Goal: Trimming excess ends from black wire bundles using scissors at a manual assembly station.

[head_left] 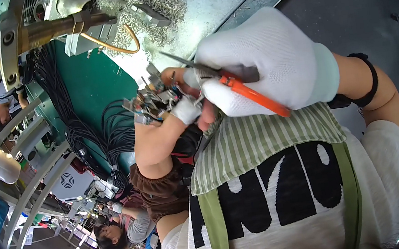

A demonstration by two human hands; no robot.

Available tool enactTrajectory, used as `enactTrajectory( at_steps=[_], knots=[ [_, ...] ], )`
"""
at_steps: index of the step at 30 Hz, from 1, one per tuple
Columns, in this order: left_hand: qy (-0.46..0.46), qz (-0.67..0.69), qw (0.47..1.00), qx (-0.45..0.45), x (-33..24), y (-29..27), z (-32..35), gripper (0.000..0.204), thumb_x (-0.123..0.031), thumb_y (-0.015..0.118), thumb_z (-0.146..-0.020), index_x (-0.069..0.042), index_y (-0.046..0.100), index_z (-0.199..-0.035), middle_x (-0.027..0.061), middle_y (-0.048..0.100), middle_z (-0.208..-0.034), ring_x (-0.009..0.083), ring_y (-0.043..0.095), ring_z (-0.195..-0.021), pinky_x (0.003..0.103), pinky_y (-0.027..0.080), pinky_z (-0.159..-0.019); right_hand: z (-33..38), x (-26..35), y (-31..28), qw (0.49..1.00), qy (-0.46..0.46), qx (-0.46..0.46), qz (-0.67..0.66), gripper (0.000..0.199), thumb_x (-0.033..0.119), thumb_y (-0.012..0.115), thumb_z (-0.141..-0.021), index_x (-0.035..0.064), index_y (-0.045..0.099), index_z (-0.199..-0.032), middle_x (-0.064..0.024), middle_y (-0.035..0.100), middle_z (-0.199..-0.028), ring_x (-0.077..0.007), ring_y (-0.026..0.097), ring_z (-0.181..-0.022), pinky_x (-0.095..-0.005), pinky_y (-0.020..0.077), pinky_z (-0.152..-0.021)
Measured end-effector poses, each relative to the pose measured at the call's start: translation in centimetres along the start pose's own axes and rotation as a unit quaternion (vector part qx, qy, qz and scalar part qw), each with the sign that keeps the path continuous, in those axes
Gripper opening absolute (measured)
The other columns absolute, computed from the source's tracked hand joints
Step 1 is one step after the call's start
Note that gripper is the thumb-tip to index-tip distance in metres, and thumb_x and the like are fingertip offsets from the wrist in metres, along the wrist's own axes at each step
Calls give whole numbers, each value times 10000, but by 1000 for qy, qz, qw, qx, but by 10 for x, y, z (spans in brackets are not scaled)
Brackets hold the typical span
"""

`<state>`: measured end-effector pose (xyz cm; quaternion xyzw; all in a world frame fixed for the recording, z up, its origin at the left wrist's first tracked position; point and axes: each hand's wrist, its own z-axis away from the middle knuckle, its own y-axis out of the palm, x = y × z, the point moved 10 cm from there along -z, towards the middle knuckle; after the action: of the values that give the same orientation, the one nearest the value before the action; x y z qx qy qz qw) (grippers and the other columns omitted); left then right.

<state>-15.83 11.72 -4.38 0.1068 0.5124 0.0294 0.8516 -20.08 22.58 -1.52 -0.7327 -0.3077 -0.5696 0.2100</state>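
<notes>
My right hand (266, 60), in a white knit glove, is closed around an orange-handled tool (256, 98). Its long, pointed grey metal end reaches left, over my left hand; whether it is scissors or pliers does not show. White coverings wrap some fingers of my left hand (178, 117), which is bent around a cluster of small metal connectors (154, 103) with thin coloured wires. The two hands are close together, and the right one partly hides the left fingertips. Black cables (103, 122) hang beside the left forearm.
A pale worktop (204, 10) carries a heap of small metal pieces (163, 3) and a grey metal block (151, 15). Machine parts with a brass-coloured bar (51, 30) and a bent copper-coloured tube (114, 47) jut in at upper left. Other people (122, 230) sit farther off, left.
</notes>
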Motion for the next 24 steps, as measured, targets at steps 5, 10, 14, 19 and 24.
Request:
enactTrajectory(
  at_steps=[5, 10, 14, 19, 24],
  knots=[
    [30, -17, 995, -96, 0, -14, -5, 219, 11, 629, -795, 36, 572, -1005, 62, 599, -735, 105, 530, -562, 225, 391, -496, 5, 31, -20, 911, -56, -75, 401, 172, 171, 721, -702, 87, 612, -805, -22, 517, -571, -184, 529, -467, -283, 424, -437],
    [95, -37, 986, -133, -8, -17, -9, 199, 15, 635, -781, 38, 581, -972, 49, 590, -704, 84, 508, -535, 217, 367, -468, 14, 32, -9, 814, -70, -102, 568, 199, 185, 741, -659, 113, 600, -779, -7, 485, -572, -183, 520, -482, -280, 411, -443],
    [110, -19, 985, -132, -8, -16, -10, 198, 17, 637, -781, 38, 578, -969, 36, 581, -685, 70, 501, -537, 203, 365, -479, 14, 17, -1, 815, -31, -43, 576, 180, 169, 737, -670, 104, 585, -741, -16, 485, -564, -194, 523, -479, -298, 400, -441],
    [175, -147, 949, -216, -22, -15, -1, 212, 35, 643, -766, 22, 581, -969, 18, 573, -698, 63, 506, -575, 201, 383, -516, 14, 8, -7, 933, 2, -42, 357, 151, 119, 702, -726, 74, 562, -692, -62, 501, -542, -226, 535, -464, -326, 403, -433],
    [373, -337, 831, -237, -47, 5, 17, 248, 42, 658, -760, 3, 573, -991, 7, 573, -748, 56, 522, -636, 194, 411, -568, 17, 1, -6, 956, 4, -79, 282, 137, 90, 677, -752, 60, 563, -683, -93, 504, -533, -248, 532, -450, -338, 403, -425]
  ],
)
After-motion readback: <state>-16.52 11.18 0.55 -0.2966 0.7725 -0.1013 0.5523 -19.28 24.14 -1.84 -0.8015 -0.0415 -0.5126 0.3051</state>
